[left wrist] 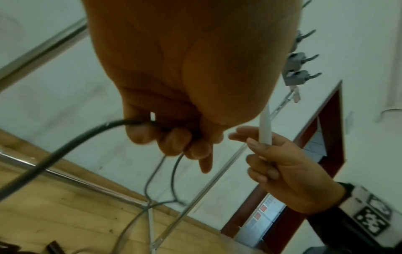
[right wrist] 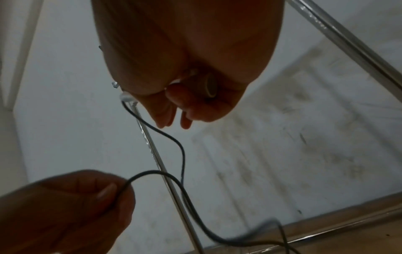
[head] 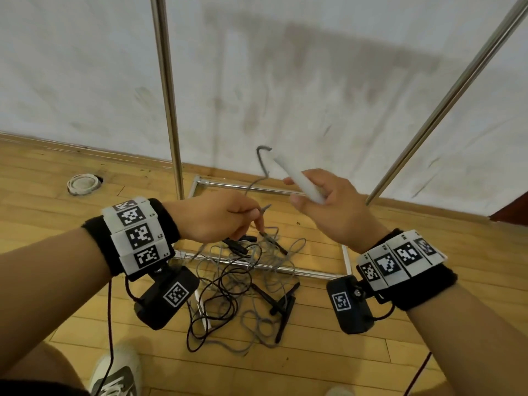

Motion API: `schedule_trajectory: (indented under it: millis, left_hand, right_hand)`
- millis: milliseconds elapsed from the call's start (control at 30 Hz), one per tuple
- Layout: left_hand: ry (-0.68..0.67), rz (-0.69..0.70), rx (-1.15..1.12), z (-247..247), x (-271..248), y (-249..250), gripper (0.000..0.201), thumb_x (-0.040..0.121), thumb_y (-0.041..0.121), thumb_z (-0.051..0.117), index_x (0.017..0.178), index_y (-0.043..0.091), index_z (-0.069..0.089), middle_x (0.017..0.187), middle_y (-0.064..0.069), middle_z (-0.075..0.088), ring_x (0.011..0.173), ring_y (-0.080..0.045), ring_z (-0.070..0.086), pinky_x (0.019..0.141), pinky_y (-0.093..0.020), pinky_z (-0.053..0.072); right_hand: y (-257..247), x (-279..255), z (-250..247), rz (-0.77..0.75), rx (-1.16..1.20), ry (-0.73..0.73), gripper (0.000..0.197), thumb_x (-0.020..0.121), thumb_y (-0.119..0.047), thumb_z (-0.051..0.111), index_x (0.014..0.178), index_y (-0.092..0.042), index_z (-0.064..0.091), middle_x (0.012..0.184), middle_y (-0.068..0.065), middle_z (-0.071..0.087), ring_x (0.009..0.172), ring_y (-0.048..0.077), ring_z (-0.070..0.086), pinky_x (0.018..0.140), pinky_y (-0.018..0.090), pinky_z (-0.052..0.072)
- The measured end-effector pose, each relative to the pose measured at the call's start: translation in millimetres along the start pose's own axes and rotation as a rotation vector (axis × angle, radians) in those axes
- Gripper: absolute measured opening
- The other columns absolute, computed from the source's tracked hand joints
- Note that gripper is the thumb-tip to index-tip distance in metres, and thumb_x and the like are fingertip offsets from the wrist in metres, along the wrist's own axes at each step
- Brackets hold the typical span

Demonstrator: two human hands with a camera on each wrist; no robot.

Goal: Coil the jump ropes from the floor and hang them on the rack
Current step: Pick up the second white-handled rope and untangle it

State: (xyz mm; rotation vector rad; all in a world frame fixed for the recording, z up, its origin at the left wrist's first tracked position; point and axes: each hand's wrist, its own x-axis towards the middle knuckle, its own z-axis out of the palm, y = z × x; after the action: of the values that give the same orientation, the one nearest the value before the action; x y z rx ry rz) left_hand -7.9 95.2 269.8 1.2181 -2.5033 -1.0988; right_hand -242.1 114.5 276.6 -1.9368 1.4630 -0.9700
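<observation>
At frame centre, the right hand (head: 323,201) grips a white rope handle (head: 297,175); the left hand (head: 217,217) pinches its grey cord (head: 258,178) above tangled jump ropes (head: 243,281) on the floor (head: 328,347).

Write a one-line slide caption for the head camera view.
Right hand grips a white jump-rope handle while left hand pinches its grey cord above the tangled ropes on the wooden floor.

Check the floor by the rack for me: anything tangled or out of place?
Yes. The jump ropes lie in one knotted heap across the rack's base bar, cords crossing. The right hand holds a white handle, the left hand pinches its grey cord.
</observation>
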Motion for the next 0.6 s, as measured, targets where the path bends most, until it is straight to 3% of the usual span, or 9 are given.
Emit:
schedule_trajectory:
  millis: [67,133,167,233,333,467,600]
  left_hand:
    - [0.009,0.045,-0.045,-0.5,-2.0,7.9,0.032,0.107,0.029,0.035,0.097,0.029,0.065,0.065,0.008,0.066,0.067,-0.014,0.06,0.077,-0.04,0.051]
    - [0.058,0.074,-0.134,-2.7,-3.7,10.9,0.032,0.107,0.025,0.034,0.097,0.021,0.064,0.065,0.004,0.066,0.071,-0.026,0.061,0.078,-0.048,0.05]
    - [0.084,0.087,-0.173,-3.6,-4.3,10.4,0.032,0.107,0.023,0.034,0.096,0.018,0.063,0.065,0.002,0.066,0.068,-0.026,0.061,0.075,-0.048,0.05]
    - [0.131,0.106,-0.207,-4.6,-5.6,7.0,0.031,0.107,0.023,0.035,0.095,0.017,0.063,0.066,0.0,0.065,0.062,-0.019,0.063,0.067,-0.04,0.051]
    - [0.152,0.101,-0.135,-5.0,-6.2,-3.9,0.026,0.104,0.029,0.042,0.089,0.023,0.062,0.07,0.002,0.065,0.065,-0.014,0.066,0.063,-0.027,0.053]
    - [0.068,-0.034,0.065,-0.9,-4.8,-28.8,0.024,0.103,0.035,0.043,0.087,0.028,0.06,0.08,0.006,0.069,0.079,-0.01,0.066,0.074,-0.029,0.052]
    - [-0.038,-0.146,0.189,6.2,-4.1,-54.4,0.02,0.102,0.026,0.046,0.087,0.027,0.059,0.089,0.006,0.065,0.081,-0.011,0.06,0.072,-0.028,0.047]
  right_hand:
    - [-4.6,-3.8,7.4,-0.054,0.016,-0.127,0.026,0.09,-0.022,0.07,0.115,-0.028,0.068,0.088,-0.011,0.065,0.061,-0.003,0.056,0.056,0.014,0.04]
    - [-6.3,-5.4,12.6,-0.07,0.03,-0.205,0.015,0.092,-0.021,0.067,0.106,-0.026,0.069,0.079,-0.003,0.066,0.054,0.001,0.054,0.049,0.025,0.046]
    - [-6.9,-5.8,14.3,-0.054,0.03,-0.215,0.01,0.093,-0.023,0.065,0.103,-0.023,0.069,0.078,0.003,0.067,0.054,0.004,0.054,0.051,0.034,0.049]
    - [-6.7,-5.8,16.1,-0.026,0.034,-0.2,0.006,0.094,-0.025,0.064,0.097,-0.021,0.068,0.079,0.004,0.069,0.055,0.006,0.056,0.051,0.034,0.049]
    - [-5.6,-2.9,12.3,-0.04,0.046,-0.112,0.009,0.095,-0.025,0.062,0.086,-0.025,0.064,0.077,-0.007,0.07,0.054,-0.004,0.056,0.05,0.01,0.04]
    - [-3.4,6.7,-4.7,-0.032,-0.002,0.104,0.014,0.096,-0.032,0.06,0.084,-0.024,0.061,0.066,-0.011,0.057,0.054,-0.001,0.046,0.052,0.014,0.039]
    - [-1.5,13.8,-25.2,-0.013,0.106,0.278,0.015,0.095,-0.031,0.06,0.083,-0.023,0.061,0.062,-0.013,0.054,0.052,0.004,0.044,0.049,0.023,0.041]
